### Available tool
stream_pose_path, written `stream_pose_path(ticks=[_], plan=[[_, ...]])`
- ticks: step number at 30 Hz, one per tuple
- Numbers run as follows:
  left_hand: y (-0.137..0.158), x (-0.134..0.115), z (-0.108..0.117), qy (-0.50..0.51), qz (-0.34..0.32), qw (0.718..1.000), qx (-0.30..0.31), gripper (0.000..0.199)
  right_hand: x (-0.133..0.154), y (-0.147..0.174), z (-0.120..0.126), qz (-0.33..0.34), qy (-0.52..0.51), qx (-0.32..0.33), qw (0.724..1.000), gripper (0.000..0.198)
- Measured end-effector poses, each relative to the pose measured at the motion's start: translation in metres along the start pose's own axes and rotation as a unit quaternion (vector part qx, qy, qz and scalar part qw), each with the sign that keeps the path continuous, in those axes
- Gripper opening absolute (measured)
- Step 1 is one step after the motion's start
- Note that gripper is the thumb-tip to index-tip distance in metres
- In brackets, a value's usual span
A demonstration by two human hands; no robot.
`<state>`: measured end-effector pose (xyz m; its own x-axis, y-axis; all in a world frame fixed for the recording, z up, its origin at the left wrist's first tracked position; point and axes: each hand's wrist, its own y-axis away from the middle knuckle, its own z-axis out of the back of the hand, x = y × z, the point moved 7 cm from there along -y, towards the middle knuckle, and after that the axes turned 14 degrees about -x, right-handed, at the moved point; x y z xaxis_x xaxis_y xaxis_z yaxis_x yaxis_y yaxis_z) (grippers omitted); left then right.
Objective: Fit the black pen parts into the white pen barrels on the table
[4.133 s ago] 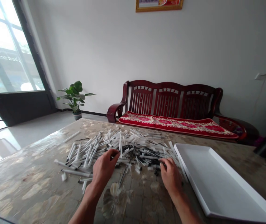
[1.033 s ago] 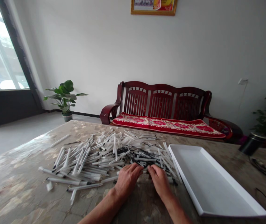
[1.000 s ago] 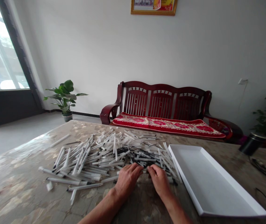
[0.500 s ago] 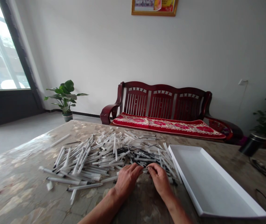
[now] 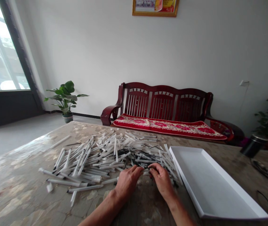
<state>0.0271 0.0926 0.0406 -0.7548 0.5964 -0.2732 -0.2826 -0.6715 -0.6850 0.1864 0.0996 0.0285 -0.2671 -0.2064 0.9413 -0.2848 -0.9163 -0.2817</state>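
Note:
Close to the near edge of a heap of loose pen parts, my left hand point(image 5: 128, 180) is closed, thumb and fingers pinched together. Facing it, my right hand point(image 5: 160, 179) is also closed in a pinch, its index finger curled. Between the two sets of fingertips a small pale pen part point(image 5: 146, 171) shows; most of it is hidden by the fingers. Just beyond lie translucent white pen barrels point(image 5: 83, 160) with dark ends, pointing many ways. Black slender pen pieces point(image 5: 145, 155) are bunched directly ahead of my hands.
To the right lies a shallow white box tray point(image 5: 218, 185). A patterned cover spreads over the table point(image 5: 30, 188). One small white cap point(image 5: 50, 187) sits left of the heap. A black cylinder point(image 5: 254, 147) and a cable point(image 5: 263, 171) are at far right. Behind stands a wooden bench point(image 5: 163, 105).
My hands stay nearly in place, fingertips still pinched together. The right fingers have shifted slightly, and a small dark reddish bit now shows beneath them. The heap and tray look the same.

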Motion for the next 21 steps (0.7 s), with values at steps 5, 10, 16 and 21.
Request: stream_pose_path(ticks=[5,10,16,21], plan=[[-0.002,0.010,0.011,0.009,0.064,0.997,-0.031,0.022,-0.011,-0.008,0.011,0.013,0.026,-0.059,0.998,0.024],[-0.005,0.023,0.028,0.146,0.155,0.965,-0.155,0.027,-0.006,-0.008,0.020,0.073,0.105,-0.127,0.984,0.025],[-0.010,0.044,0.044,0.466,0.338,0.761,-0.300,0.022,0.006,0.008,0.001,0.047,0.042,-0.050,0.997,0.036],[-0.006,0.039,0.022,0.626,0.455,0.584,-0.243,0.041,0.010,0.026,-0.024,-0.050,-0.033,0.068,0.996,0.055]])
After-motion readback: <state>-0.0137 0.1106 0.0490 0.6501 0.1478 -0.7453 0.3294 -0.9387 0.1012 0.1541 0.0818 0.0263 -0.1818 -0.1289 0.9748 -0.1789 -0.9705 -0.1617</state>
